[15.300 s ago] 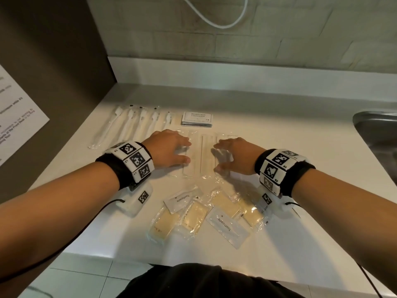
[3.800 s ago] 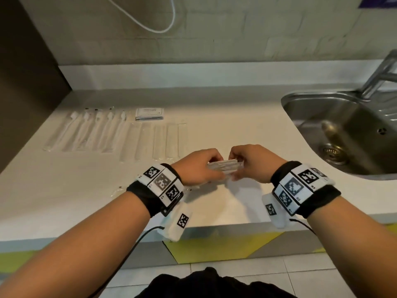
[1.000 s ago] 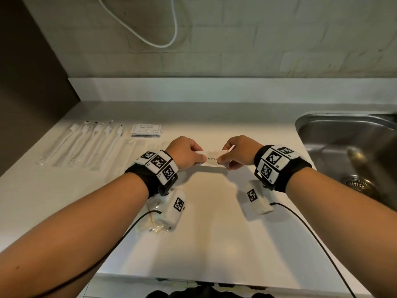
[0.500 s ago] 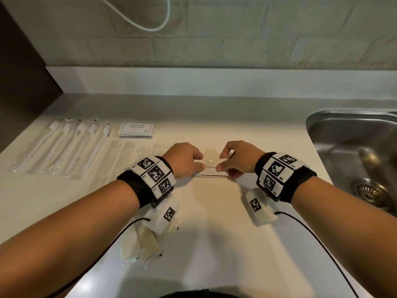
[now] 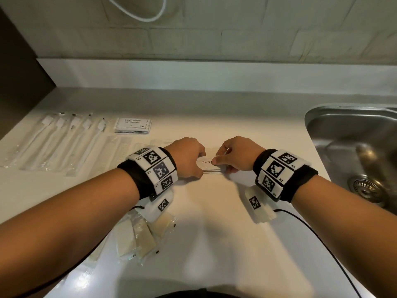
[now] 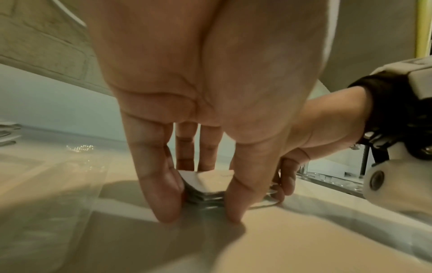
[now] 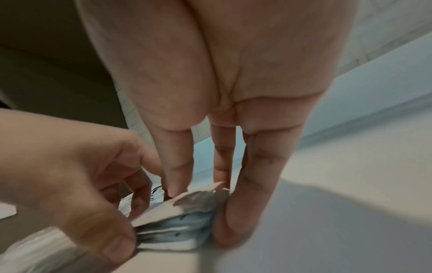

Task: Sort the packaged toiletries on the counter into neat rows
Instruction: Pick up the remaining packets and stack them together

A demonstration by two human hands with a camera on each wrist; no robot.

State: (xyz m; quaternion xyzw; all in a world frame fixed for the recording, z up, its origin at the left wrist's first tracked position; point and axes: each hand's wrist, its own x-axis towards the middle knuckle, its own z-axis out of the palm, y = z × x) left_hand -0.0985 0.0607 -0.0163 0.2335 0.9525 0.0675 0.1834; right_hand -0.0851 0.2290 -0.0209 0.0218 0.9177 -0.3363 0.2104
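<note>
A small stack of white toothpaste sachets (image 5: pixel 206 163) lies on the white counter (image 5: pixel 225 233) between my two hands. My left hand (image 5: pixel 189 161) pinches the stack's left end; the left wrist view shows thumb and fingers either side of the toothpaste sachets (image 6: pixel 208 182). My right hand (image 5: pixel 231 158) pinches the right end, and in the right wrist view its fingers clamp the toothpaste sachets (image 7: pixel 177 229). Wrapped toothbrushes (image 5: pixel 62 140) lie in a row at the back left, with clear-wrapped combs (image 5: pixel 111 151) beside them and a stack of shampoo sachets (image 5: pixel 132 125) behind. Wrapped soap bars (image 5: pixel 141 235) lie loose under my left forearm.
A steel sink (image 5: pixel 354 151) is set into the counter at the right. A wall upstand (image 5: pixel 214 74) runs along the back and a dark panel (image 5: pixel 19 67) closes the left side. The counter's front edge is near my body.
Both hands have lowered the toothpaste stack onto the counter and squared its ends. The view has tilted slightly; the rows at the back left have not moved.
</note>
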